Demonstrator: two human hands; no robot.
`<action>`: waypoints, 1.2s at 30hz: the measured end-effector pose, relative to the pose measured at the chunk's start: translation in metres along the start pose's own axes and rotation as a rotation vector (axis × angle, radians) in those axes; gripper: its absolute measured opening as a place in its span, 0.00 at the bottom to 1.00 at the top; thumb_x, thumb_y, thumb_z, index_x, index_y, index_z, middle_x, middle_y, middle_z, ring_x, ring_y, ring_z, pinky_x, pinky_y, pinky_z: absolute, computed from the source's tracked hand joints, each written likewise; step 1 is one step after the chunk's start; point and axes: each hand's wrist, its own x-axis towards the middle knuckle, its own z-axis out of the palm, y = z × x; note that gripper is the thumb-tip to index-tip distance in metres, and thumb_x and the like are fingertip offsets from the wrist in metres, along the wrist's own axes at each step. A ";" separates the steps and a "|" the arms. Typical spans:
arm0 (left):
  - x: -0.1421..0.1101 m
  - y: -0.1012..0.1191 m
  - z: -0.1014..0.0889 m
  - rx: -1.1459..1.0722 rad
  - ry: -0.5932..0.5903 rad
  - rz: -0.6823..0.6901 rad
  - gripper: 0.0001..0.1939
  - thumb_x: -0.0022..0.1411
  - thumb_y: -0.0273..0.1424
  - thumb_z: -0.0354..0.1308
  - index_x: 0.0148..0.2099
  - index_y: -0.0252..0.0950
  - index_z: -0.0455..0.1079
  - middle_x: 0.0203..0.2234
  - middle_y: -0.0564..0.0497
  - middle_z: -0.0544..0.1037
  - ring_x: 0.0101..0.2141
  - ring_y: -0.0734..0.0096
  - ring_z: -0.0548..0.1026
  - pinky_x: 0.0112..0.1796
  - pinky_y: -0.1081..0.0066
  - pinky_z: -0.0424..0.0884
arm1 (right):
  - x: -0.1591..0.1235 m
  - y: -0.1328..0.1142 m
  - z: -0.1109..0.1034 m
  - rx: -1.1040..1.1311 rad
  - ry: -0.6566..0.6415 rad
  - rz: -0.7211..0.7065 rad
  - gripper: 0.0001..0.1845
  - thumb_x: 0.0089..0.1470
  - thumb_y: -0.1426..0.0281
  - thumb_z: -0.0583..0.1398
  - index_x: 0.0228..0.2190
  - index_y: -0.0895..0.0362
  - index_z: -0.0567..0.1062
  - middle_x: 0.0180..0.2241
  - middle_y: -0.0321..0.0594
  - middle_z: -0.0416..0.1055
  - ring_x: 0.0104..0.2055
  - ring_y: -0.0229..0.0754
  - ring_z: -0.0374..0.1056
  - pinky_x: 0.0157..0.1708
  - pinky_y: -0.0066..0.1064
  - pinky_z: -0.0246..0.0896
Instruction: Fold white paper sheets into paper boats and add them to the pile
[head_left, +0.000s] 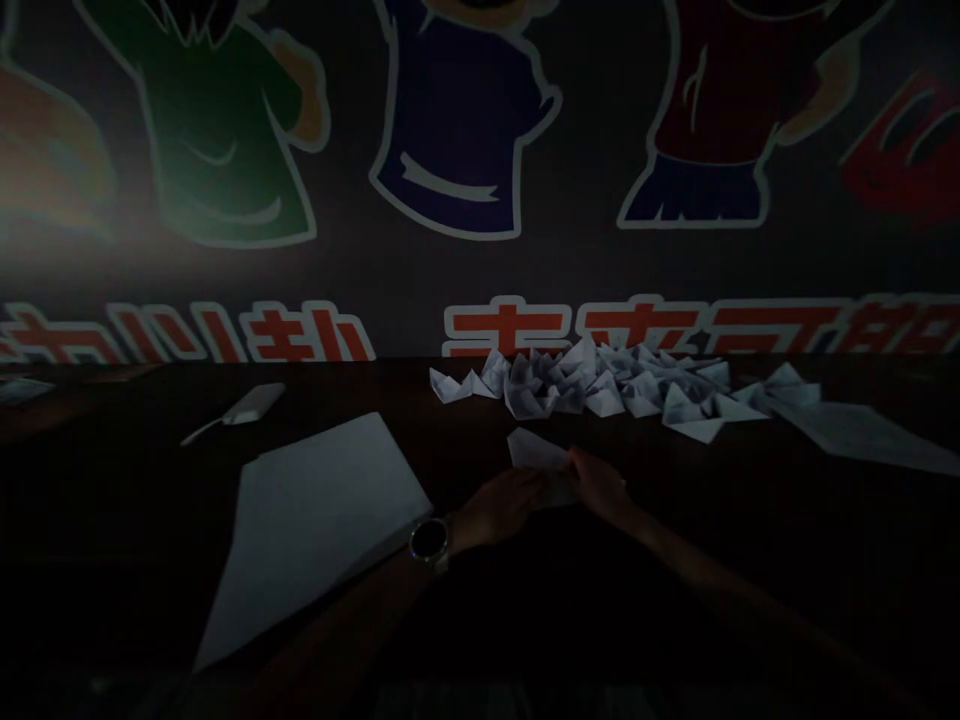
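Note:
A small folded piece of white paper is between my two hands, just above or on the dark table. My left hand, with a round watch on its wrist, closes on the paper's left and lower side. At its right edge my right hand pinches the same paper. The dim light hides most finger detail. Beyond the hands lies a pile of folded white paper boats. Left of my left hand rests a stack of white paper sheets.
A white device with a short cable lies at the left on the dark table. Flat white paper lies at the right beside the pile. Behind the table stands a wall with painted cartoon figures and red lettering.

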 end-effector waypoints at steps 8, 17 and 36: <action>0.000 0.001 -0.005 -0.036 -0.032 -0.016 0.21 0.64 0.28 0.42 0.59 0.37 0.54 0.56 0.45 0.61 0.57 0.66 0.57 0.55 0.61 0.56 | -0.003 -0.002 -0.003 0.036 0.011 -0.031 0.07 0.56 0.73 0.50 0.32 0.57 0.67 0.34 0.42 0.73 0.37 0.41 0.69 0.30 0.27 0.52; 0.000 -0.006 -0.011 -0.117 -0.053 0.011 0.20 0.64 0.27 0.41 0.58 0.35 0.55 0.57 0.46 0.62 0.57 0.70 0.58 0.56 0.65 0.56 | 0.000 0.000 0.002 -0.005 0.009 -0.031 0.08 0.57 0.69 0.49 0.33 0.57 0.67 0.34 0.42 0.73 0.35 0.43 0.69 0.28 0.28 0.53; -0.005 -0.007 -0.010 0.049 -0.067 0.115 0.21 0.65 0.29 0.40 0.60 0.37 0.52 0.58 0.46 0.59 0.58 0.66 0.56 0.56 0.63 0.56 | 0.004 0.003 0.010 -0.076 0.038 -0.021 0.06 0.57 0.68 0.51 0.32 0.57 0.66 0.32 0.39 0.72 0.33 0.42 0.69 0.27 0.27 0.51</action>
